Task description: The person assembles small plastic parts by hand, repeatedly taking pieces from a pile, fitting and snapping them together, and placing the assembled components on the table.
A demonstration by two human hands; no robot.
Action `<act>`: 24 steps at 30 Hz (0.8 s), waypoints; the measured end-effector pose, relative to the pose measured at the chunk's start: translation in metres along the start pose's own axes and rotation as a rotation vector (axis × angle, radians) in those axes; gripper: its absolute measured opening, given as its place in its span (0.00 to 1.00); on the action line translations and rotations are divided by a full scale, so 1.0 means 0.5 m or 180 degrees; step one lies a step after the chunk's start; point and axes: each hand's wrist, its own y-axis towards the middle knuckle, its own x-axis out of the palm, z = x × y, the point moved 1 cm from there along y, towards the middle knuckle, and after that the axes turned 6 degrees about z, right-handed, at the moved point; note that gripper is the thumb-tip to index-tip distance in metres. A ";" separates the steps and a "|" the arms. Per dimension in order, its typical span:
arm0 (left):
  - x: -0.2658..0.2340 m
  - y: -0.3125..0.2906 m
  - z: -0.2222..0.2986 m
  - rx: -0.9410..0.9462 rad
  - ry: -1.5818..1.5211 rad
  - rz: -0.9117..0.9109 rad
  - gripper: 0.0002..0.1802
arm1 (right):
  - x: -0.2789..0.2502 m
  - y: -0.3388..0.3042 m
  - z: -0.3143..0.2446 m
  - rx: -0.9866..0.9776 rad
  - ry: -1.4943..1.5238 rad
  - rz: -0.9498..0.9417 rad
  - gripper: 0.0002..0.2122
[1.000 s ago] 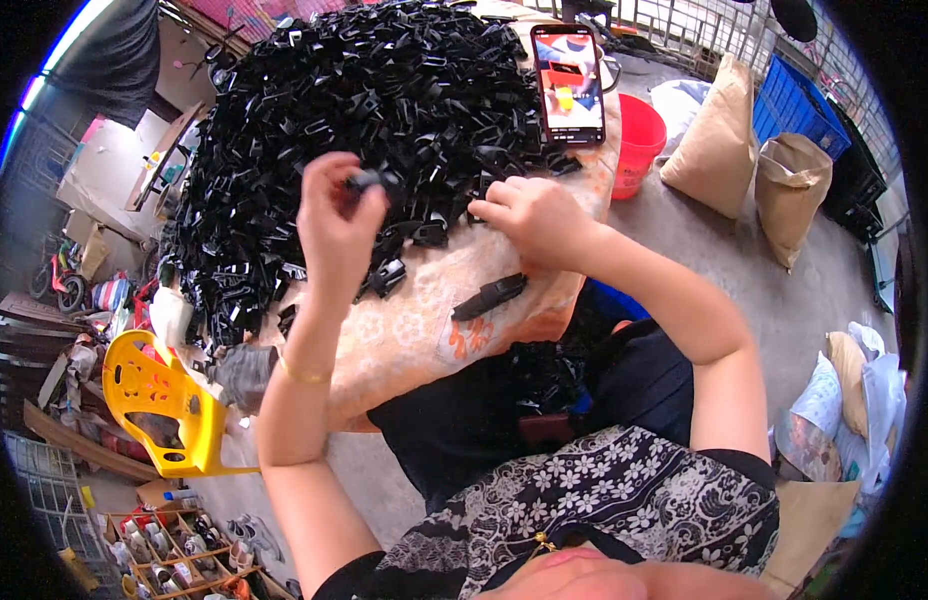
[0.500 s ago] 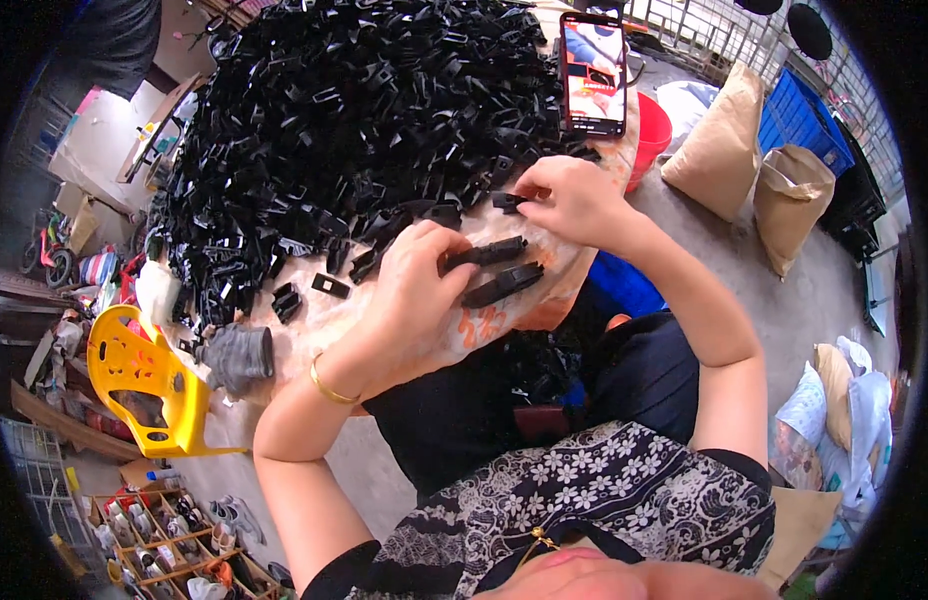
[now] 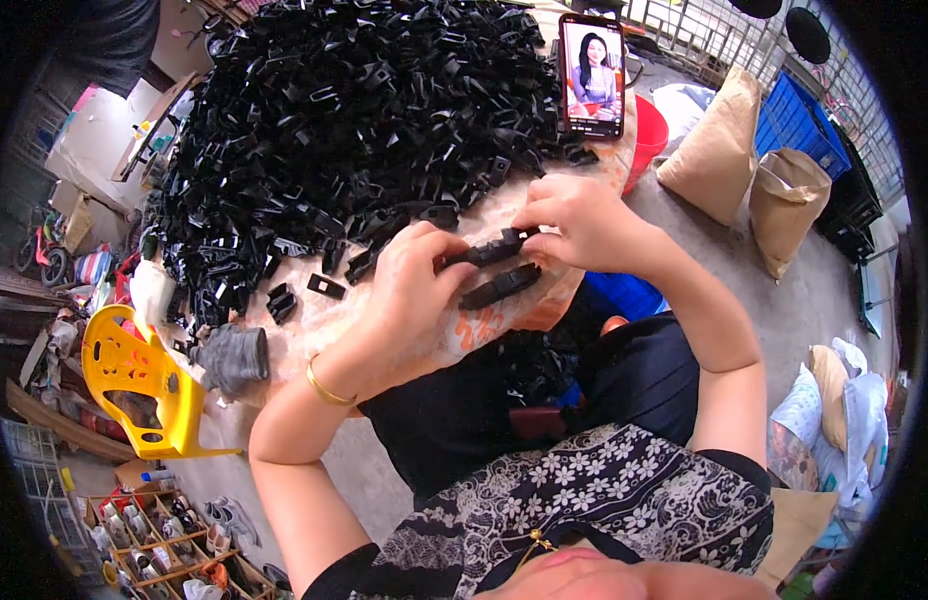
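My left hand point(image 3: 416, 280) is closed round the left end of a row of stacked black plastic pieces point(image 3: 492, 250). At the row's right end, my right hand point(image 3: 584, 222) pinches a small black plastic piece against it, mostly hidden by the fingers. A second black row point(image 3: 502, 288) lies just below on the pale cloth-covered table point(image 3: 534, 315). Beyond both hands spreads a large heap of loose black plastic pieces point(image 3: 364, 110). One single piece point(image 3: 327, 286) with a light slot rests left of my left hand.
A phone point(image 3: 591, 75) stands upright at the table's far right. Past it are a red bucket point(image 3: 649, 135), brown paper sacks point(image 3: 714, 150) and a blue crate point(image 3: 799, 120). A yellow plastic chair point(image 3: 174, 400) and a dark grey cloth roll point(image 3: 236, 362) stand left.
My right hand has come down from the heap's edge to the right end of the row, bringing a small black piece. My left hand stays nearly in place. The phone picture has changed.
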 end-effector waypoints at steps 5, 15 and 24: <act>-0.001 0.003 -0.008 -0.0056 -0.0170 -0.0035 0.10 | -0.002 0.009 -0.004 -0.0057 -0.0141 -0.0047 0.09; -0.005 0.007 -0.004 -0.0136 -0.0006 -0.0144 0.10 | 0.005 0.011 0.002 -0.0170 0.0011 0.0066 0.08; 0.006 0.008 -0.002 0.0040 -0.0380 -0.0174 0.10 | 0.032 0.021 -0.002 -0.0371 0.0540 0.0167 0.08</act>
